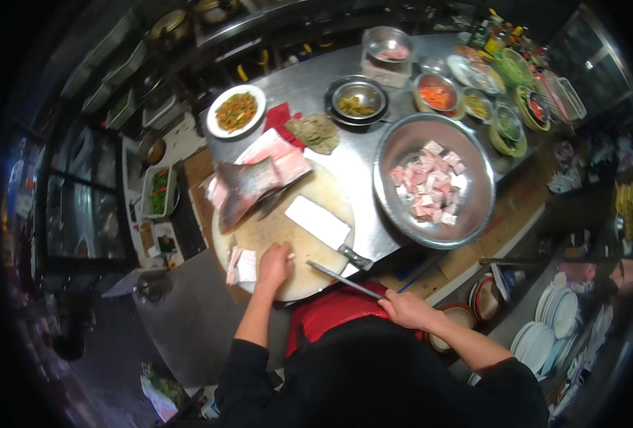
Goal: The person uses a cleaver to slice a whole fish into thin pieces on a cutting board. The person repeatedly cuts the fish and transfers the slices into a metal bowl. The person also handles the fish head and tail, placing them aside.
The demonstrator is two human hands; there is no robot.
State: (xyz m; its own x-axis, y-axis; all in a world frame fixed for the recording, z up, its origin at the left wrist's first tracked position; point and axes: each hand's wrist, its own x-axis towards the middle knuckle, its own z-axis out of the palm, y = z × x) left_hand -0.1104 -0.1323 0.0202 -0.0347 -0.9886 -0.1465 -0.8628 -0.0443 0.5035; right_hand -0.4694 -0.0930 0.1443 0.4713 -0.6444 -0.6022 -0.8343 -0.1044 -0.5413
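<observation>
My right hand (408,309) grips a long slim metal rod (343,279), perhaps a honing steel, its tip over the round chopping board (316,176). My left hand (275,267) rests at the board's near side with curled fingers. A small pale bit (291,257) shows at its fingertips; whether it is held is unclear. Just left of that hand sits a cut piece of pale fish (246,266). A broad cleaver (317,220) lies flat on the board, its dark handle (356,257) towards me. Behind it are a fish tail section (247,184) and pale fish slabs (280,152).
A large metal bowl (435,235) holding fish chunks (429,182) stands right of the board on the steel table (295,75). A plate of chopped food (236,109), a red cloth (280,120) and several small bowls sit behind. Stacked plates (533,342) are at lower right.
</observation>
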